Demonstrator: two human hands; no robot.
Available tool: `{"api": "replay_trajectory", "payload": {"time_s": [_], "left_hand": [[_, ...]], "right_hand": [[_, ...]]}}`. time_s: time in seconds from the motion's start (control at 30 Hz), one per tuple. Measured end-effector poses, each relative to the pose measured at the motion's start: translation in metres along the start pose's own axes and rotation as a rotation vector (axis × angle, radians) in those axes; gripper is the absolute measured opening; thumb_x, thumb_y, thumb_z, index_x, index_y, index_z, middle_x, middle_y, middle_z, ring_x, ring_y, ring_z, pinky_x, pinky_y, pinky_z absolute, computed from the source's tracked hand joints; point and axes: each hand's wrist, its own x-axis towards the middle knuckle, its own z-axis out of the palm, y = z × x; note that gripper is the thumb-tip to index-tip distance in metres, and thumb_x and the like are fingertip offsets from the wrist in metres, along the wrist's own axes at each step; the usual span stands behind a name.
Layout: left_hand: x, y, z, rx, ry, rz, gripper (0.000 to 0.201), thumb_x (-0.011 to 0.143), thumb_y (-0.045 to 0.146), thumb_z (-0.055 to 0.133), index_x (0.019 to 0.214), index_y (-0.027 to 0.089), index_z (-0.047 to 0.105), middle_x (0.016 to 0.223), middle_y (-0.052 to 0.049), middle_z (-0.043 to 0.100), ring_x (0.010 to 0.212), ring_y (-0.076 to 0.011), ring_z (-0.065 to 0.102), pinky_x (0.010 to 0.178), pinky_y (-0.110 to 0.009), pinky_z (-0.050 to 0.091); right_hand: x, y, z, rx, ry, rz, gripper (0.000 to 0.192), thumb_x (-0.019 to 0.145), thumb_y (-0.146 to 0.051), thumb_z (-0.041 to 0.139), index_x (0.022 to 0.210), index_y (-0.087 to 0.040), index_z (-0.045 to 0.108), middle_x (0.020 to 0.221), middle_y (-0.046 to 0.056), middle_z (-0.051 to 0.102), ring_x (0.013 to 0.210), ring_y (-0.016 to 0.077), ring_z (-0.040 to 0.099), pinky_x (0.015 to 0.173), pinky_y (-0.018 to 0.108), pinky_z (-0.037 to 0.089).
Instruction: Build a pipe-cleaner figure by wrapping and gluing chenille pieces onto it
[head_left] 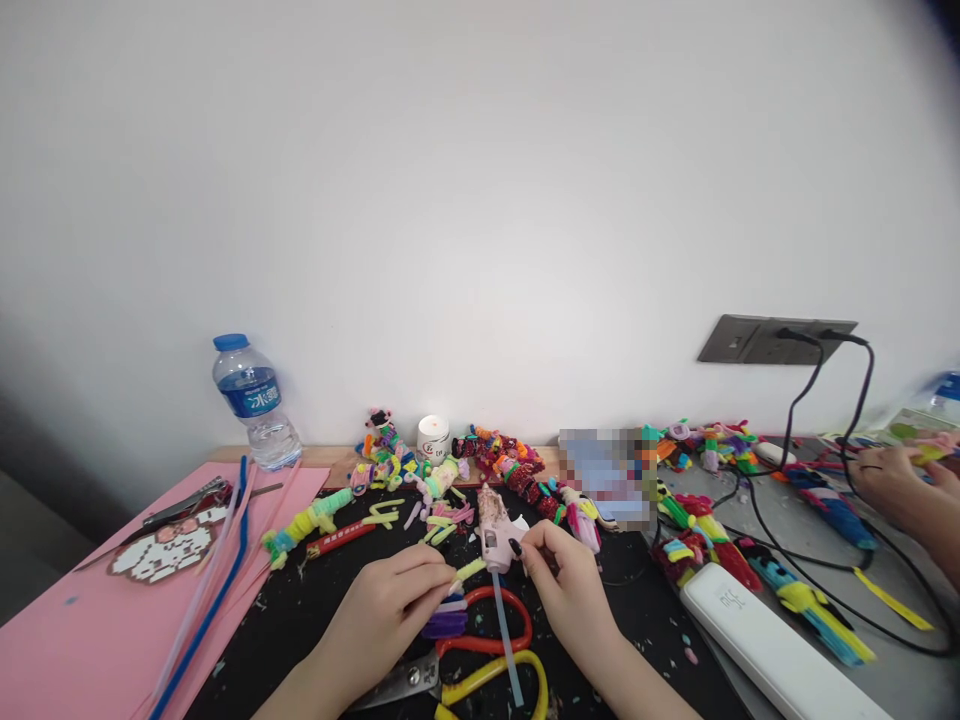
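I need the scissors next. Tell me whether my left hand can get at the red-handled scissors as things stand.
Probably yes. The red-handled scissors lie on the black mat just below the left hand, with nothing over them. But that hand is pinching a yellow-green pipe-cleaner piece, so it would need to free its fingers first.

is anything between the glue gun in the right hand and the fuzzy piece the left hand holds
Nothing visible. The pink glue gun in the right hand sits right beside the yellow-green piece pinched in the left hand, with no object between them.

Table [330, 462] under black mat [315, 610]
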Motion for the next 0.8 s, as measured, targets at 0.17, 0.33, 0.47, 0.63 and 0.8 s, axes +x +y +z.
{"api": "replay_trajectory", "payload": {"time_s": [0.17,0.33,0.47,0.63,0.8], "left_hand": [[0.0004,-0.0009,-0.0001,0.001,-0.006,-0.003,0.017,0.088,0.015,0.046,0.09,0.019,0.062,0.085,-0.004,0.061,0.074,-0.013,0.058,0.067,-0.021,0.045],[0.0016,-0.0004,0.0003,-0.005,-0.003,-0.005,0.018,0.088,0.015,0.045,0.089,0.019,0.062,0.084,-0.004,0.061,0.073,-0.0126,0.058,0.067,-0.02,0.045],[0.0011,-0.0002,-0.0002,0.001,0.015,-0.004,0.018,0.088,0.014,0.045,0.089,0.019,0.063,0.084,-0.004,0.061,0.073,-0.0124,0.058,0.066,-0.02,0.045],[0.0008,-0.0003,-0.0012,0.007,0.036,-0.003,0.019,0.088,0.014,0.045,0.09,0.019,0.063,0.085,-0.004,0.062,0.074,-0.013,0.058,0.067,-0.02,0.046],[0.0014,0.0,-0.0013,0.007,0.041,-0.008,0.018,0.087,0.014,0.045,0.089,0.019,0.063,0.085,-0.004,0.062,0.074,-0.0129,0.058,0.067,-0.02,0.046]], "right_hand": [[0.0003,0.0028,0.0019,0.095,-0.019,0.101,0.022,0.083,-0.025,0.048,0.064,-0.017,0.054,0.055,0.0,0.054,0.046,0.0119,0.047,0.046,0.022,0.035],[-0.0001,0.0032,0.0016,0.127,-0.014,0.083,0.02,0.086,-0.021,0.04,0.095,-0.017,0.057,0.054,-0.003,0.05,0.048,0.013,0.05,0.048,0.022,0.038],[0.001,0.0023,0.0003,0.128,0.025,0.07,0.03,0.087,-0.02,0.035,0.114,-0.017,0.048,0.053,-0.006,0.039,0.045,0.0121,0.044,0.046,0.021,0.036],[0.0015,0.0014,-0.0023,0.044,0.118,0.108,0.023,0.086,-0.021,0.037,0.104,-0.017,0.05,0.052,-0.006,0.037,0.046,0.0123,0.041,0.046,0.021,0.034],[0.0019,0.0037,-0.0022,0.054,0.212,0.049,0.024,0.086,-0.017,0.036,0.107,-0.018,0.045,0.069,-0.001,0.044,0.06,0.0149,0.048,0.056,0.024,0.04]]}}
